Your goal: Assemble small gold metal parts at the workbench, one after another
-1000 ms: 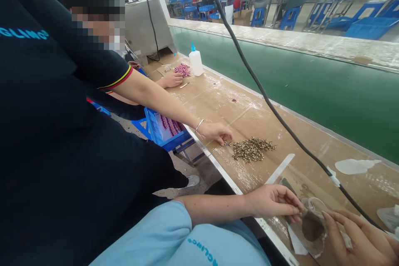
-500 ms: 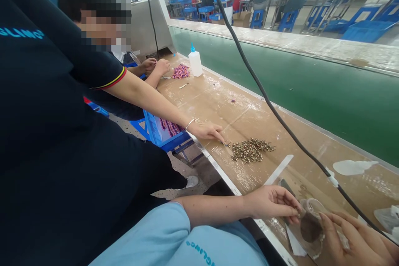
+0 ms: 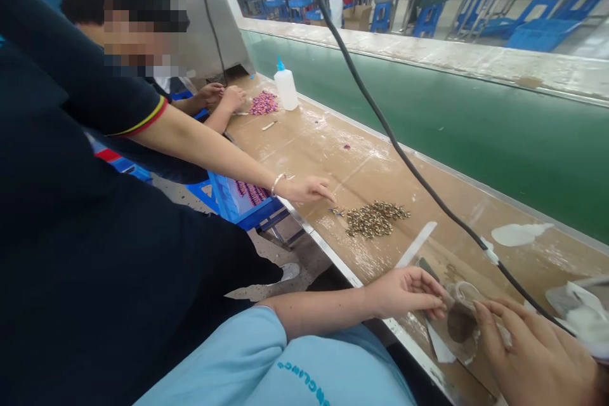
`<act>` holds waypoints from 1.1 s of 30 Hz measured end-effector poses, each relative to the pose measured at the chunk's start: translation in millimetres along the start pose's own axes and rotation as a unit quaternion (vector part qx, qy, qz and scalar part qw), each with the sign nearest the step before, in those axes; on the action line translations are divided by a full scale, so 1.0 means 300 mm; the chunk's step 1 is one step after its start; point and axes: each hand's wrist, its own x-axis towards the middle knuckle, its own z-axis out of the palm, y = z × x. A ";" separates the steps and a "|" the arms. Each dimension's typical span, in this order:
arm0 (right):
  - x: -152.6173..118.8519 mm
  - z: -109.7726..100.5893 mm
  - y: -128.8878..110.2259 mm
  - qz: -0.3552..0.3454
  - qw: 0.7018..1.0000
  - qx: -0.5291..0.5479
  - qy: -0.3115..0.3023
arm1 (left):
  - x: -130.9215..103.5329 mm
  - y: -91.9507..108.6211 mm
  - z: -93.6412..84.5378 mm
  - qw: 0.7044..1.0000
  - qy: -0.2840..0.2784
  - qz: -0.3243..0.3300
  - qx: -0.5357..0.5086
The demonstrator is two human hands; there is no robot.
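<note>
My left hand [image 3: 413, 292] reaches over the bench edge, thumb and fingers pinched together. My right hand [image 3: 537, 342] is opposite it, its thumb and forefinger also pinched. What either pinch holds, if anything, is too small or hidden to make out. Between the two hands, close to both sets of fingertips, is a clear round plastic container [image 3: 469, 295] with a dark brown round patch inside. Further left on the bench lies a pile of small gold-coloured pieces [image 3: 373, 221]. A co-worker's hand [image 3: 307, 189] points at a few pieces beside that pile.
A white strip [image 3: 417, 244] and crumpled clear plastic [image 3: 578, 307] lie on the brown-covered bench [image 3: 304, 146]. A black cable [image 3: 380, 117] hangs across the view. Farther off are a white bottle [image 3: 286, 89], pink-purple pieces [image 3: 264, 103] and a blue tray [image 3: 252, 221].
The whole view has shifted a little, so things sit further left and higher. The co-worker's fingertip has drawn slightly away from the small pieces. My hands keep the same pose.
</note>
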 end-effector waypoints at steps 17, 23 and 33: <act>-0.013 -0.082 -0.101 0.094 0.993 0.068 0.017 | -0.018 -0.002 -0.003 1.000 -0.010 0.005 -0.015; -0.002 -0.086 -0.119 0.093 0.992 0.079 0.019 | -0.019 -0.002 -0.004 1.000 -0.005 0.007 0.001; -0.001 -0.079 -0.119 0.067 0.996 0.058 0.006 | -0.021 0.000 -0.003 1.000 -0.007 0.007 0.008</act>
